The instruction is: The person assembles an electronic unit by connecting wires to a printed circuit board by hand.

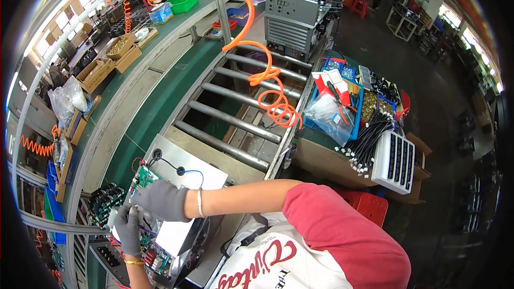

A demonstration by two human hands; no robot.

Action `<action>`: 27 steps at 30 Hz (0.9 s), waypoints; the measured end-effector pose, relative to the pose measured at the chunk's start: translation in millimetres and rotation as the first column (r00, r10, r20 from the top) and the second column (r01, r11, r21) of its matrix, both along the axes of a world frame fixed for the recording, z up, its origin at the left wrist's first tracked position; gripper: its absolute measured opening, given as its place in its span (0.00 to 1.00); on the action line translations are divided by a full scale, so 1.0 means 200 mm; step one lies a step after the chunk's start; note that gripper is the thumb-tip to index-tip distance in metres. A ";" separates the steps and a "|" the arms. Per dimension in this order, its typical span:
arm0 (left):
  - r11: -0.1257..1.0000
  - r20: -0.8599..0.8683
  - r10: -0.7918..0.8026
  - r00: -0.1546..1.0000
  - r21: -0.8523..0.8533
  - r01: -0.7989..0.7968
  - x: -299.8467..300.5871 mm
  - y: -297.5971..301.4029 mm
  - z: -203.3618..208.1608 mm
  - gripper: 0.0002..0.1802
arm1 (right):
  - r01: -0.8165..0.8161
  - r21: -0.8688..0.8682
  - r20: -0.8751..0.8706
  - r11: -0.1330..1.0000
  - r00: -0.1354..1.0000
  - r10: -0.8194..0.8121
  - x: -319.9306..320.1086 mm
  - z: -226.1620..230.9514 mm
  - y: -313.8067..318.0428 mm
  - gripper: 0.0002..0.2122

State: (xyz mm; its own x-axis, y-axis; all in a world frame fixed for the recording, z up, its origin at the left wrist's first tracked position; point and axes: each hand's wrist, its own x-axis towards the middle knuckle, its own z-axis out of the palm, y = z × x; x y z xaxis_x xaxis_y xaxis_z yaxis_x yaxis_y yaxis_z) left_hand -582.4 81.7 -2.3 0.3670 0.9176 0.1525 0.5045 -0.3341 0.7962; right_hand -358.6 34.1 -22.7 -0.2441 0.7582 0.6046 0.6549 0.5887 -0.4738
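Observation:
An opened electronic unit, its white metal panel [209, 174] pierced by two black round fittings, stands at the lower left. A green circuit board [140, 175] lies along its left side, with wires around it. My right hand [160, 200], in a grey glove, reaches over the unit, its fingers closed at the board's near end. Beside it my gloved left hand [128, 231] has bent fingers, nearly touching the right hand. What either hand pinches is hidden or too small to name. Red and white connectors [156, 261] sit on the boards beside my left wrist.
Metal rollers [233, 118] lie beyond the unit, with an orange coiled hose [262, 77] hanging over them. A grey metal unit [292, 27] stands at the far end. On the right are a blue bin [353, 112], black cables [369, 142] and a white tray [386, 171].

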 end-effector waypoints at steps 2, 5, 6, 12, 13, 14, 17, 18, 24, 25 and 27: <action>0.999 -0.032 0.036 0.999 -0.014 -0.037 0.01 0.01 0.01 0.10 | -0.026 -0.003 -0.081 1.000 0.996 0.025 0.06 0.02 -0.12 0.13; 0.991 -0.125 0.130 0.984 0.042 -0.126 -0.03 -0.02 0.06 0.12 | -0.116 -0.026 -0.209 0.993 0.972 0.108 0.09 -0.03 -0.23 0.14; 0.995 -0.201 0.099 0.975 0.052 -0.091 -0.05 -0.03 0.12 0.12 | -0.089 0.002 -0.253 0.996 0.964 0.086 0.08 -0.07 -0.23 0.14; 0.947 0.008 0.064 0.998 -0.315 -0.058 0.04 0.08 0.13 0.14 | -0.147 0.037 -0.455 0.988 0.878 0.148 0.14 -0.09 -0.23 0.14; 0.977 -0.032 0.022 0.999 -0.211 -0.028 0.00 0.08 0.14 0.14 | -0.139 0.064 -0.456 0.988 0.877 0.153 0.14 -0.07 -0.24 0.13; 0.949 -0.037 0.118 0.992 -0.291 -0.123 0.04 0.05 0.17 0.13 | -0.162 0.034 -0.448 0.986 0.880 0.160 0.15 -0.04 -0.26 0.12; 0.903 -0.128 0.219 0.967 -0.349 -0.251 0.05 0.06 0.20 0.13 | -0.161 0.019 -0.411 0.987 0.899 0.155 0.16 0.00 -0.26 0.11; 0.895 -0.129 0.247 0.960 -0.350 -0.277 0.03 0.07 0.18 0.13 | -0.178 -0.009 -0.406 0.984 0.900 0.159 0.17 0.01 -0.26 0.11; 0.947 -0.258 0.215 0.942 -0.179 -0.265 -0.05 0.08 0.14 0.17 | -0.209 -0.084 -0.433 0.974 0.888 0.153 0.15 -0.01 -0.24 0.10; 0.946 -0.258 0.218 0.941 -0.182 -0.269 -0.06 0.08 0.13 0.17 | -0.199 -0.076 -0.436 0.977 0.888 0.147 0.15 0.00 -0.25 0.10; 0.962 -0.610 0.259 0.749 0.233 -0.143 -0.04 0.05 0.11 0.14 | -0.202 -0.090 -0.432 0.975 0.890 0.144 0.15 0.00 -0.24 0.10</action>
